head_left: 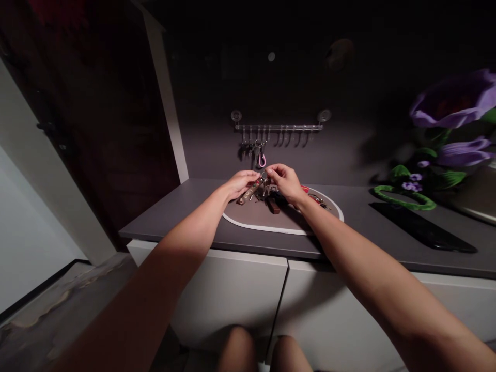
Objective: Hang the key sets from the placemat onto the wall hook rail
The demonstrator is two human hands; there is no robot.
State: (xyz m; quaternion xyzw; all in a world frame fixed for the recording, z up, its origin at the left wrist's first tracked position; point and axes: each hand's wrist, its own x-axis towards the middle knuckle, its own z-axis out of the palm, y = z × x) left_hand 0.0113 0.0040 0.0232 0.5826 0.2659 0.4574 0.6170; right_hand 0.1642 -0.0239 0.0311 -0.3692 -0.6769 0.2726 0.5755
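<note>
Above a rounded mat with a white rim (271, 227), my left hand (241, 182) pinches a bunch of keys (264, 185). A brown strap keychain (248, 195) with pale letters reading "LOVE" slants down beside its fingers. My right hand (285, 182) is close by on the right, its thumb and forefinger closed at the top of the same bunch; the small piece between those fingertips is too small to make out. Under the right hand lie a brown fob (273, 206) and dark items. More keys (321, 200) rest at the mat's right, partly behind my right wrist.
On the wall, a clear hook rail (279, 127) carries several hanging keys and a pink carabiner (262, 161). To the right on the grey counter (163, 212) are a long black object (422, 227), a green ring (403, 198) and purple flowers (457, 103). White cabinet doors (232, 289) stand below.
</note>
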